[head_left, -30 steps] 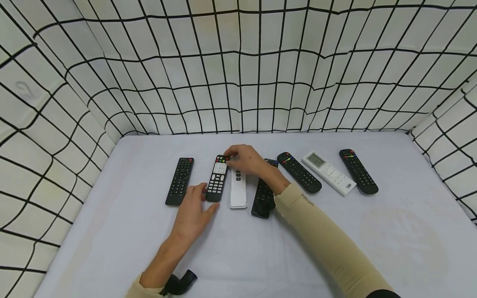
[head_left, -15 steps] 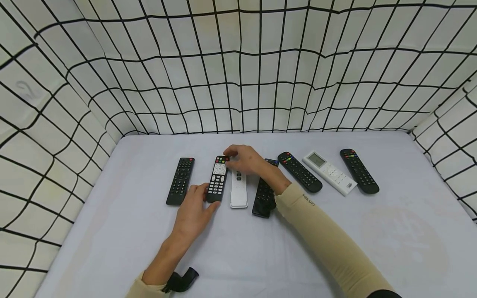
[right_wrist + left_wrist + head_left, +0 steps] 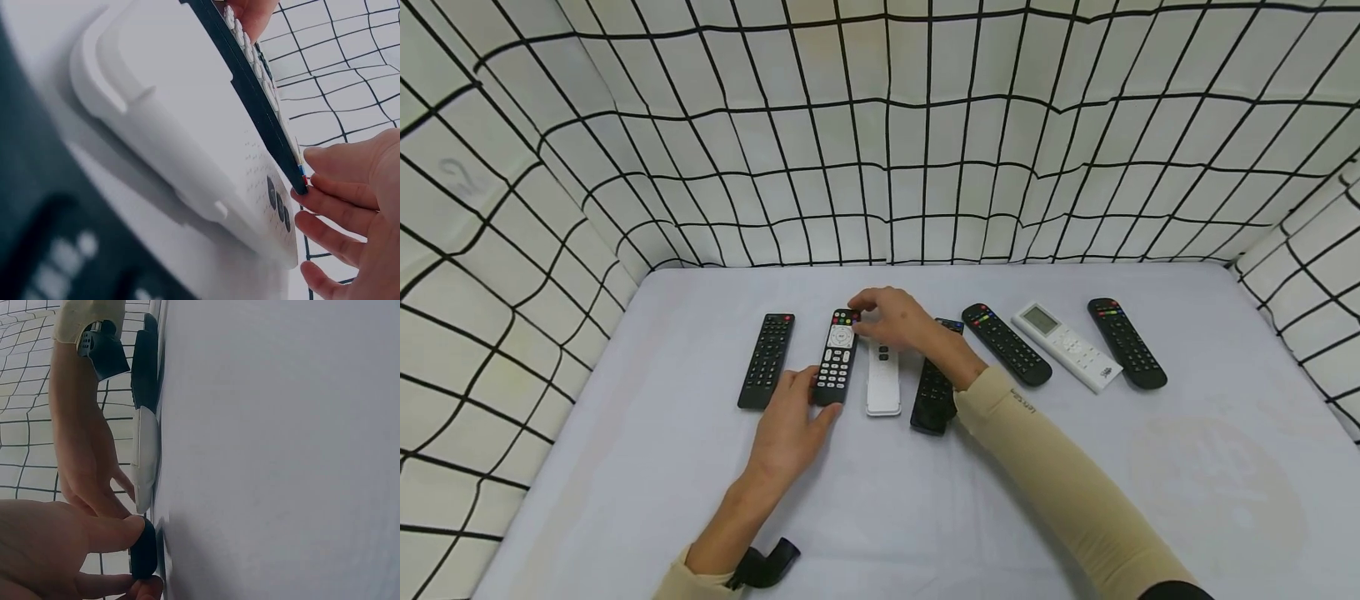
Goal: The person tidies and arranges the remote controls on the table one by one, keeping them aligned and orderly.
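A black remote control with a silver-white panel round its top dial [image 3: 835,358] lies between my two hands. My left hand [image 3: 786,433] holds its near end, thumb on one side and fingers on the other; in the left wrist view, the thumb [image 3: 119,532] presses the dark end of the remote. At its far end my right hand [image 3: 895,318] pinches the corner by the coloured buttons; the right wrist view shows thumb and forefinger [image 3: 340,206] at that tip. Just right of it lies a white remote [image 3: 883,387], its upper part hidden under my right hand.
Left of my hands lies a long black remote [image 3: 766,361]. A glossy black remote [image 3: 934,396] sits partly under my right wrist, with another black one [image 3: 1007,344], a white one with a screen [image 3: 1066,346] and a black one [image 3: 1127,343] farther right. Black-gridded netting [image 3: 887,142] surrounds the white table [image 3: 880,517].
The left fingers have closed in on the remote's near end, and the remote has shifted very slightly. The right hand stays at its far end. The head view has tilted a little.
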The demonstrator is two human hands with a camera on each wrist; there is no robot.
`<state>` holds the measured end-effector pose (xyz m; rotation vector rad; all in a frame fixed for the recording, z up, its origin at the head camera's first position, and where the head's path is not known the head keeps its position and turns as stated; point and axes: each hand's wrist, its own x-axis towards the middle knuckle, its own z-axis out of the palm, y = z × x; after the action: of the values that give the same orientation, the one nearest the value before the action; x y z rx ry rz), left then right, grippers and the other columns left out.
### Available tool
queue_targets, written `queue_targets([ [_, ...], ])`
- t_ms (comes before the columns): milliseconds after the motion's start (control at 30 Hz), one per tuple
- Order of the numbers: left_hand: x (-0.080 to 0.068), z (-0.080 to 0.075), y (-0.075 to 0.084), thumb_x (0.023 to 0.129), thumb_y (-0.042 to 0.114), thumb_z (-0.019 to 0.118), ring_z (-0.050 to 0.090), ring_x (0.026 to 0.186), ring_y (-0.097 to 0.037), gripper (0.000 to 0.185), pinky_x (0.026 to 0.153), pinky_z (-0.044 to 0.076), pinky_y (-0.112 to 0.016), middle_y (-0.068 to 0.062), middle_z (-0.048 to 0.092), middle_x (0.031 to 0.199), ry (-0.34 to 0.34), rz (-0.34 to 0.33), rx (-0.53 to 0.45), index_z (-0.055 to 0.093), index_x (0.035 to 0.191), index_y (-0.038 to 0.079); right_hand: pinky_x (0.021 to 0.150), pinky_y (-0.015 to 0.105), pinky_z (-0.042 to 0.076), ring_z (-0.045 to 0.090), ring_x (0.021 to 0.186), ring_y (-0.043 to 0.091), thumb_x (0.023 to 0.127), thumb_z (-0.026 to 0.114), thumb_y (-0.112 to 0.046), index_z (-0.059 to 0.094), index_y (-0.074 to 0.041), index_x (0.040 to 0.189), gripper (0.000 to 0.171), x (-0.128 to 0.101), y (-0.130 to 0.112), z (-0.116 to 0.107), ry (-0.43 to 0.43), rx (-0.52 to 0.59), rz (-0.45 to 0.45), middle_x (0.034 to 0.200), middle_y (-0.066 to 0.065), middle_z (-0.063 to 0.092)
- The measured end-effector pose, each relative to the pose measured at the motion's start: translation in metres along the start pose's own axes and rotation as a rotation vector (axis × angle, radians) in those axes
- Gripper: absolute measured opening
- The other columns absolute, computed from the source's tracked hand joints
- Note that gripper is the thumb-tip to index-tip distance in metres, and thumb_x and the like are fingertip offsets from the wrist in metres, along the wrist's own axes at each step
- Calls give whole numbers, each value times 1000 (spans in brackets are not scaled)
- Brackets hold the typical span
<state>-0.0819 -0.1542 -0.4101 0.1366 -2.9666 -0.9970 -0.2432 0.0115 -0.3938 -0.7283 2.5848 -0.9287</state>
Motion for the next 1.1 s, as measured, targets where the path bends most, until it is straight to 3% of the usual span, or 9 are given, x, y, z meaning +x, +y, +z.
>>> queue_targets([
  [1100, -10, -8, -6, 95, 14, 76, 64, 112, -33, 63, 96, 55, -51, -24, 54, 131, 7, -63, 26, 47, 147, -8, 118, 43, 44, 57, 139, 26, 98, 75, -23, 65, -12, 141, 45, 9, -18, 18, -46, -14, -49, 146, 7, 64],
])
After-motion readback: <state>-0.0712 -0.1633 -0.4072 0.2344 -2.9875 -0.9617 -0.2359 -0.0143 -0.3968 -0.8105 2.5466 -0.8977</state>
